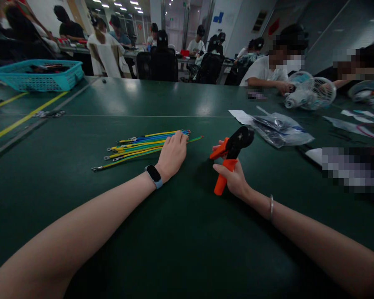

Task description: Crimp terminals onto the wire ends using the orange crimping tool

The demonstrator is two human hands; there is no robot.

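A bundle of yellow, green and blue wires (pixel 137 147) with metal ring terminals at their left ends lies on the dark green table (pixel 174 232). My left hand (pixel 173 154) rests on the right end of this bundle, its fingers close together and bent over the wires; the fingertips are partly hidden. In my right hand (pixel 235 176) is a crimping tool (pixel 237 145) with orange handles and a black head. Its handles are spread apart, and the head points up and away to the right.
A blue basket (pixel 50 85) of dark items stands at the far left, near small metal parts (pixel 48 113). Clear plastic bags (pixel 280 128) and a white paper (pixel 240 116) lie to the right. Beyond them, a person's hands touch a white fan (pixel 311 93). Other people sit farther back.
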